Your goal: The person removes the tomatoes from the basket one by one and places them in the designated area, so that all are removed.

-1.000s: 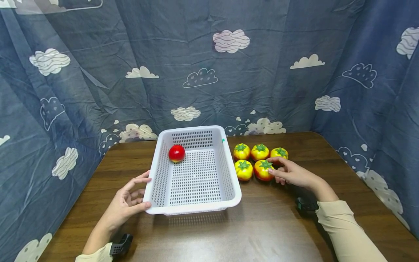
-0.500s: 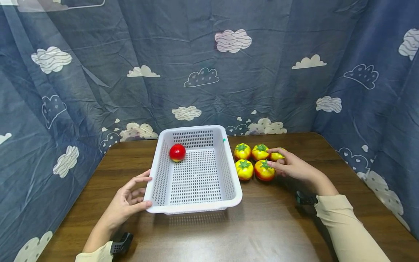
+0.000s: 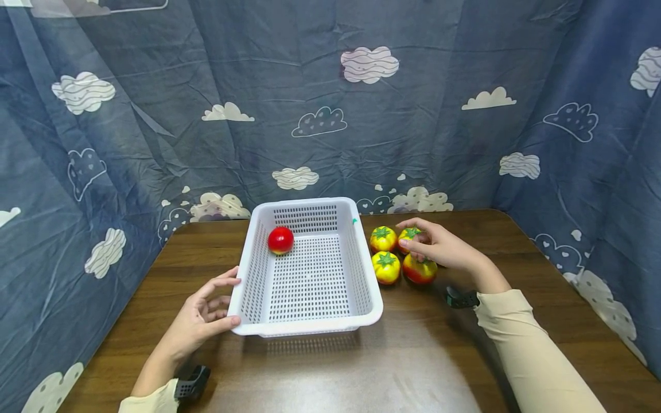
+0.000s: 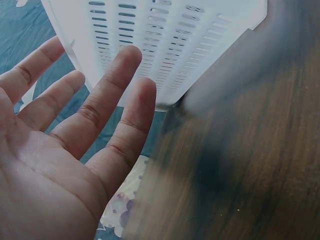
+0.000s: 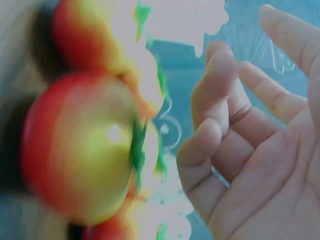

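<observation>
A white perforated basket (image 3: 310,328) stands on the table with a red round fruit (image 3: 280,240) inside, near its back left. My left hand (image 3: 198,315) is at the basket's left rim, thumb and index fingertips touching it; in the left wrist view its fingers look fairly straight. Right of the basket are several red-yellow tomatoes with green leafy tops, including a front left tomato (image 3: 386,268) and a front right tomato (image 3: 419,269). Above them hovers my right hand (image 3: 439,246), fingers partly bent, holding nothing. It covers part of the back tomato (image 3: 408,234). The rightmost tomato is hidden.
The brown wooden table (image 3: 392,355) runs up to a blue cloud-patterned curtain (image 3: 310,155) behind and at both sides. A black band (image 3: 192,383) sits on the left wrist and another dark band (image 3: 461,298) on the right.
My right hand has moved left and slightly away from me, from the right-hand tomatoes to above the middle ones. The left hand and basket stay in place.
</observation>
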